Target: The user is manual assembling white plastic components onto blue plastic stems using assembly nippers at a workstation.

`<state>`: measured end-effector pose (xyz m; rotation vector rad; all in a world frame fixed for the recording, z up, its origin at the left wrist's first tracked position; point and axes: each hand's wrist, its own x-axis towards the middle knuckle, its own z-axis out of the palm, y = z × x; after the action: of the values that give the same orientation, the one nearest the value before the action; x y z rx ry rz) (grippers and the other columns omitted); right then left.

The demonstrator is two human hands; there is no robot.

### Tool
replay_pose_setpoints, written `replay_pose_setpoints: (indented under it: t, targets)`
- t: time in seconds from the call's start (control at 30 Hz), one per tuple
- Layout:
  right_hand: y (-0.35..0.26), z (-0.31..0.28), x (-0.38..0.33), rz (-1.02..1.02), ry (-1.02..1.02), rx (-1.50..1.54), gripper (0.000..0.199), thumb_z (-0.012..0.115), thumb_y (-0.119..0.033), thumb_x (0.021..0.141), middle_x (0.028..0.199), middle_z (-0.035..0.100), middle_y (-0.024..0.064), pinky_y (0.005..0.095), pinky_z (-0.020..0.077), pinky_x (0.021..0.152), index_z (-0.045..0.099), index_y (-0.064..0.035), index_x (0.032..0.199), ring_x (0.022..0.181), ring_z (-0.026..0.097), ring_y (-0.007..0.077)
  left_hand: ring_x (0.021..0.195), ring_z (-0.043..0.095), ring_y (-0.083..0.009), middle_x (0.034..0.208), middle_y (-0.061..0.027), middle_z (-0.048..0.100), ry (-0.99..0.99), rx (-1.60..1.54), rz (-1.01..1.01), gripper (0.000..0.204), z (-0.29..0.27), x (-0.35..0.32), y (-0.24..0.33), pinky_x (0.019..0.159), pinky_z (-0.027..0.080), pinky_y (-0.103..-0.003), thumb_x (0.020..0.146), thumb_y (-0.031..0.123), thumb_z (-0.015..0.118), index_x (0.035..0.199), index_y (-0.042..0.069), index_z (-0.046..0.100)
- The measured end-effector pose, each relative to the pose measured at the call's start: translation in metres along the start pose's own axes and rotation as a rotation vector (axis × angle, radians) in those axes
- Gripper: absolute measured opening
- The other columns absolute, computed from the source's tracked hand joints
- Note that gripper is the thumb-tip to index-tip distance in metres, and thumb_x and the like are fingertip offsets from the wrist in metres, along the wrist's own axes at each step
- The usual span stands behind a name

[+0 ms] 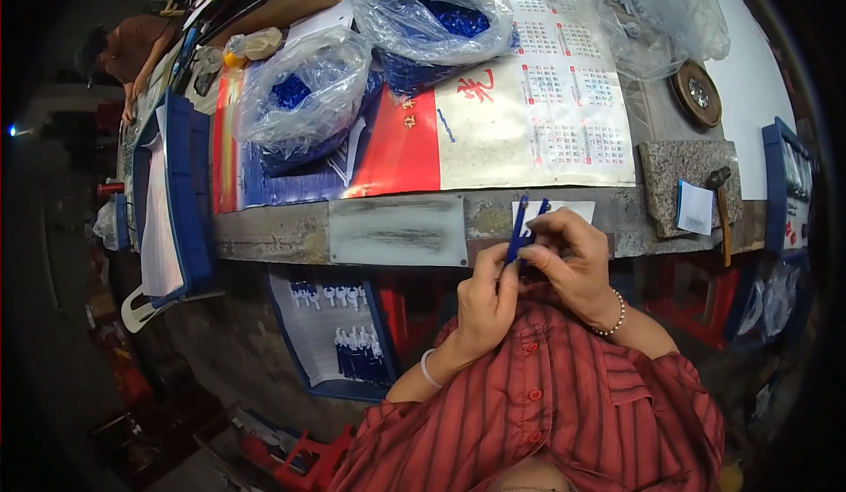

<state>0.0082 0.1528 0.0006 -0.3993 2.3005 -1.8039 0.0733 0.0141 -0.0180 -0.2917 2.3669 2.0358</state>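
Observation:
My left hand is closed, thumb and fingers pinching the lower end of a slim blue strip that points up and away from me. Close beside it, my right hand has its fingers bent around a second slim blue piece. A small pale part shows between the two, too small to name. Whether the blue pieces are joined is hidden by my fingers. Both hands are just in front of the bench edge, over a white paper.
Open plastic bags of blue parts stand on a calendar sheet. At right lie a stone block, a hammer and a round dish. Below left, a blue tray holds blue-handled pieces. A person works at far left.

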Motion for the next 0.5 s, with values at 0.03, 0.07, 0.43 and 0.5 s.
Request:
replay_pose_setpoints:
  t: [0.03,0.07,0.43,0.5]
  targets:
    - [-0.008,0.006,0.004,0.049,0.070,0.047,0.013,0.070,-0.005,0.076,0.068,0.056,-0.0007,0.0187,0.0387,0.050,0.060,0.0006,0.082,0.057,0.048,0.0039,0.059,0.061,-0.0125,0.075,-0.0097,0.064,-0.007,0.076,0.058,0.019,0.001,0.000,-0.001,0.053,0.047,-0.025,0.093,0.006,0.046,0.109,-0.003,0.048]
    - [-0.006,0.005,0.004,0.055,0.069,0.048,0.013,0.070,-0.005,0.076,0.068,0.056,-0.0007,0.0187,0.0387,0.050,0.060,0.0006,0.082,0.057,0.048,0.0039,0.057,0.063,-0.0166,0.070,-0.0116,0.063,-0.014,0.152,0.116,0.020,0.002,0.000,-0.002,0.052,0.047,-0.029,0.091,0.005,0.048,0.110,-0.002,0.048]
    - [-0.002,-0.012,0.005,0.379,0.098,0.514,0.011,0.060,-0.012,0.087,0.065,0.059,0.0031,0.0156,0.0326,0.039,0.058,-0.0020,0.083,0.044,0.046,0.0041,0.065,0.060,-0.0120,0.096,-0.0165,0.063,-0.143,-0.526,-0.269,0.025,-0.005,0.000,-0.002,0.060,0.050,-0.022,0.099,0.018,0.037,0.113,-0.001,0.043]
    - [-0.002,-0.014,0.005,0.415,0.087,0.544,0.012,0.059,-0.013,0.088,0.065,0.059,0.0033,0.0154,0.0327,0.039,0.058,-0.0018,0.083,0.044,0.047,0.0039,0.065,0.061,-0.0123,0.097,-0.0173,0.063,-0.148,-0.574,-0.304,0.025,-0.005,0.001,-0.001,0.060,0.050,-0.022,0.099,0.018,0.037,0.113,-0.001,0.043]
